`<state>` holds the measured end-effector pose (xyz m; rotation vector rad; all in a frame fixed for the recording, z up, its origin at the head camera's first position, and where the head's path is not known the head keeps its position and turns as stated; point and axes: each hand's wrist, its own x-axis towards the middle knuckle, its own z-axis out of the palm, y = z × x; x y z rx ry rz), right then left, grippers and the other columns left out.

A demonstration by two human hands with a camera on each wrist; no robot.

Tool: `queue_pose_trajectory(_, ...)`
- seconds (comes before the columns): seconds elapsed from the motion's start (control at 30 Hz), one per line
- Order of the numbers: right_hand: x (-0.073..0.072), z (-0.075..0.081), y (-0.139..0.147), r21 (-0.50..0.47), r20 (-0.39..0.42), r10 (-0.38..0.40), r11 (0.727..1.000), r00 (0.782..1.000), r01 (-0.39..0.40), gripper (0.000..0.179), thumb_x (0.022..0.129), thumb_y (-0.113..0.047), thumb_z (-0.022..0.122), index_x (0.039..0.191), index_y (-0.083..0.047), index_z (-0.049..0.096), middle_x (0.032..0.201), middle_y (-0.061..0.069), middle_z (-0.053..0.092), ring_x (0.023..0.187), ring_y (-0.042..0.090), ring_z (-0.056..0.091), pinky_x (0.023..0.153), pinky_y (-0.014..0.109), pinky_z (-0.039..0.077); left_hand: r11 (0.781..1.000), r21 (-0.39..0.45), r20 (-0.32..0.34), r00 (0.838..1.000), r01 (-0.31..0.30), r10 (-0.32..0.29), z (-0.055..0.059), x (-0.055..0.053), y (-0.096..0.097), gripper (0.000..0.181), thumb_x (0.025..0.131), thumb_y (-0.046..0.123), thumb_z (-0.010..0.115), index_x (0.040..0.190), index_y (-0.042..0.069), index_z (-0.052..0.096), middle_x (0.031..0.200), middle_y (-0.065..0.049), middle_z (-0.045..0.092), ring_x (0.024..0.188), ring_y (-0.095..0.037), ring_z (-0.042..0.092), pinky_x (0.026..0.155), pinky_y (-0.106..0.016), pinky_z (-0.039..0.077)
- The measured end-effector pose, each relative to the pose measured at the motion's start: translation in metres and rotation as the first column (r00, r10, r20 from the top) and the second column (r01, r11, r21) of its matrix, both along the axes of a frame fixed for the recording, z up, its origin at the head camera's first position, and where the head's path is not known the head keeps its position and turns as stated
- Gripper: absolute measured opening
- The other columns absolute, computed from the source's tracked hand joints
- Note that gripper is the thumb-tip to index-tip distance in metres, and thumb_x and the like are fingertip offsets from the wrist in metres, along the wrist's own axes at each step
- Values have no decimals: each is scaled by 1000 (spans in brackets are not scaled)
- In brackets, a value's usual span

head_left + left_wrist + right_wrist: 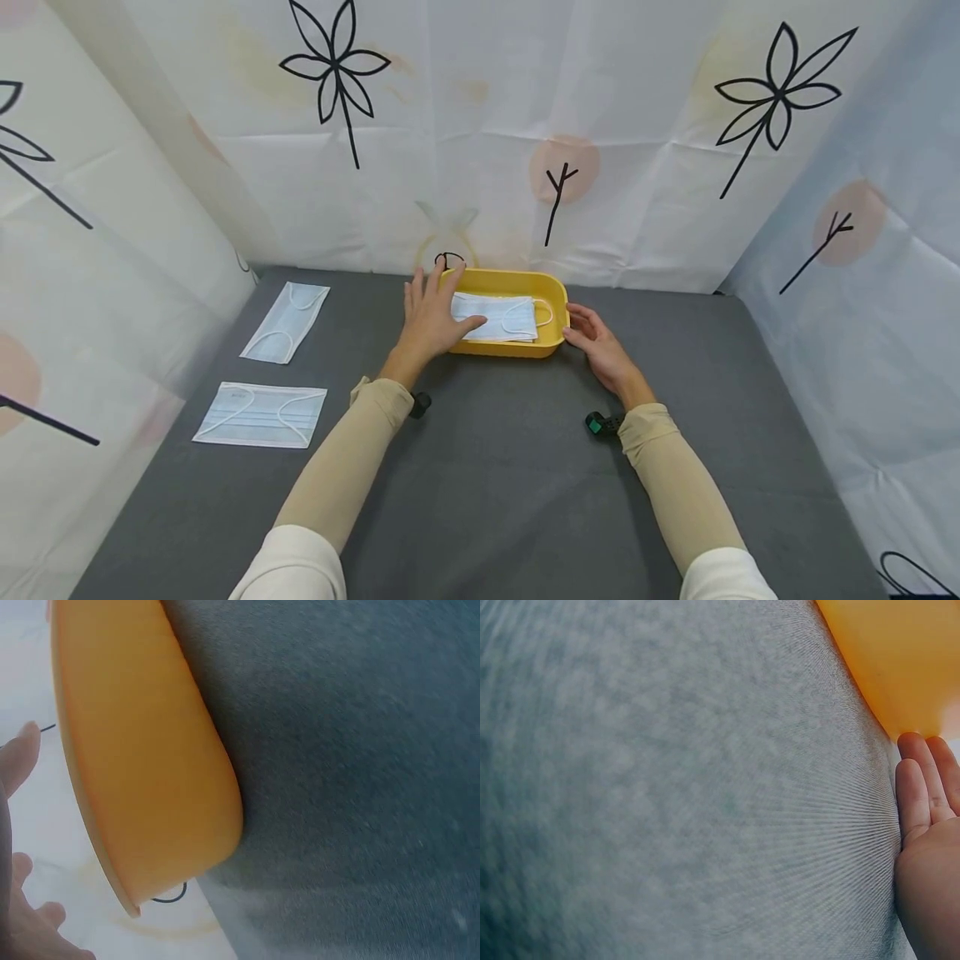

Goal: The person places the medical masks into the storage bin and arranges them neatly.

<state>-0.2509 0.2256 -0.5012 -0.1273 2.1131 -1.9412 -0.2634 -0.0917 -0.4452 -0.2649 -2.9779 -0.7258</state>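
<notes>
A yellow plastic basin [510,350] stands near the back of the table, with a light-blue face mask [498,319] lying in it. Over the basin's left end is my left hand [435,315], its fingers spread and thumb reaching above the mask. In the left wrist view its fingers stand apart from the basin's wall. My right hand [600,346] is at the right end, fingertips touching the outer wall, as the right wrist view shows. Neither hand grips anything.
Two more face masks lie on the left of the grey table [495,500]: one mask [287,323] further back, another mask [260,415] nearer. A white patterned curtain [465,192] hangs behind the basin and along both sides.
</notes>
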Motion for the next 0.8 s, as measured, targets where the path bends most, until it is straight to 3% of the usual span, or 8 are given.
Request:
queue_pose_trajectory(0.57, -1, 0, 1, 13, 0, 12, 1000, 1000, -12, 64, 105, -25, 57, 161, -15, 26, 170, 11, 23, 159, 27, 16, 130, 52, 15, 987, -161, -22, 999, 20, -24, 4, 7, -28, 91, 91, 77, 52, 164, 39, 13, 175, -1, -4, 159, -41, -13, 126, -64, -8)
queue_pose_trajectory(0.8, -2, 1, 2, -7, 10, 11, 1000, 1000, -11, 63, 105, -23, 57, 160, -14, 27, 170, 11, 25, 159, 26, 18, 129, 50, 18, 974, -225, -51, 998, 32, -45, 5, 9, -41, 91, 91, 74, 55, 164, 40, 11, 175, -1, -1, 160, -40, -11, 126, -63, -8)
